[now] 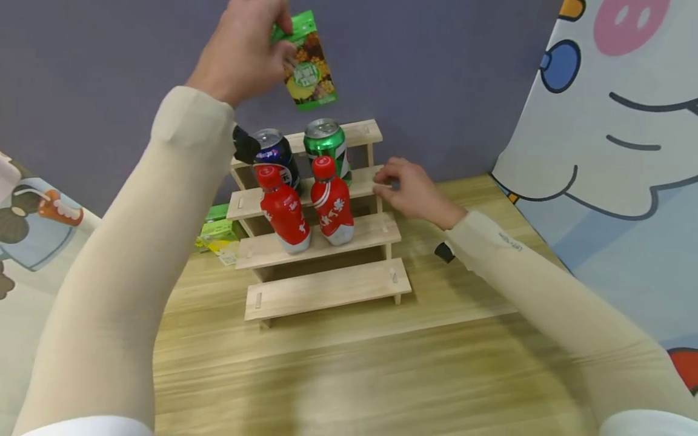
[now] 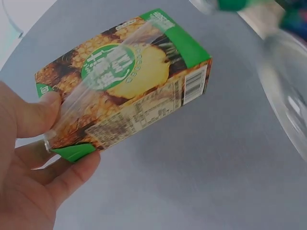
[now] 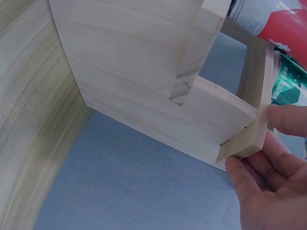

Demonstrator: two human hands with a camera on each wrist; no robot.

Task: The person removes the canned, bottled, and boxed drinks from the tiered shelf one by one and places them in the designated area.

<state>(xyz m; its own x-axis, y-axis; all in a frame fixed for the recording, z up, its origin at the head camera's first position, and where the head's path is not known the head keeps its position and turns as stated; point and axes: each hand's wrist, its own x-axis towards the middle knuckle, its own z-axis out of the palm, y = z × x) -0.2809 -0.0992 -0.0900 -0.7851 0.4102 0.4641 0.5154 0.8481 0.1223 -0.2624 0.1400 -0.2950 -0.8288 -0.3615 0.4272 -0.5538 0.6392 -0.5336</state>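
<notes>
Head view shows your left hand (image 1: 242,54) holding a pineapple box (image 1: 311,72) up above the back of the wooden tiered rack (image 1: 327,290), fingers clamped on one end of it. Your right hand's (image 1: 414,191) fingers pinch the right end of the rack's second step from the top. That step carries a dark blue can (image 1: 279,154) and a green can (image 1: 326,142); two red bottles (image 1: 334,209) stand one step lower.
</notes>
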